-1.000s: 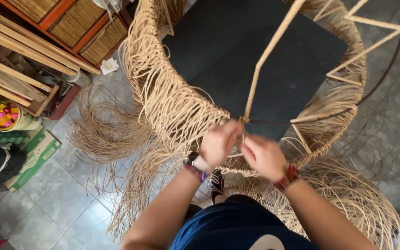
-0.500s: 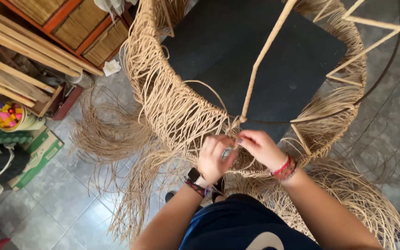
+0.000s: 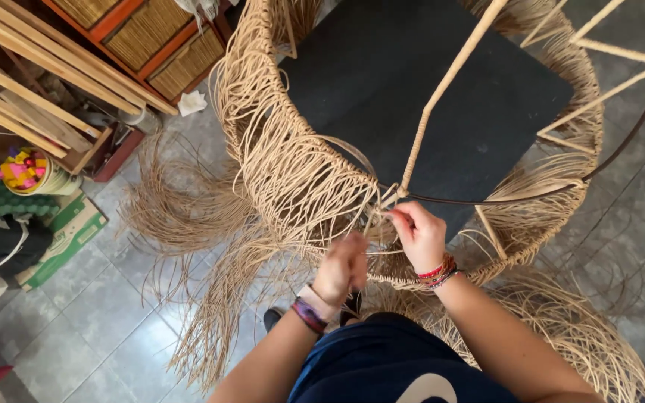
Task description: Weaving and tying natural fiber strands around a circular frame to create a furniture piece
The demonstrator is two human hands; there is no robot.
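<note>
Pinching thin tan fibre strands (image 3: 382,224), the right hand (image 3: 421,236) keeps a narrow grip beside the wrapped upright rod (image 3: 442,89). The left hand (image 3: 343,267) closes on strands just below. Both work at the near rim of a large round woven tan-fibre frame (image 3: 285,149), its loose ends trailing onto the grey tiled floor (image 3: 98,313).

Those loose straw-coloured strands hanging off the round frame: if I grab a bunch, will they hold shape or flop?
Probably flop: the loose strands droop and fan over the floor. Likely light, since they curl freely. They may slip: the right hand pinches some tightly, and the left hand sits close below.
</note>
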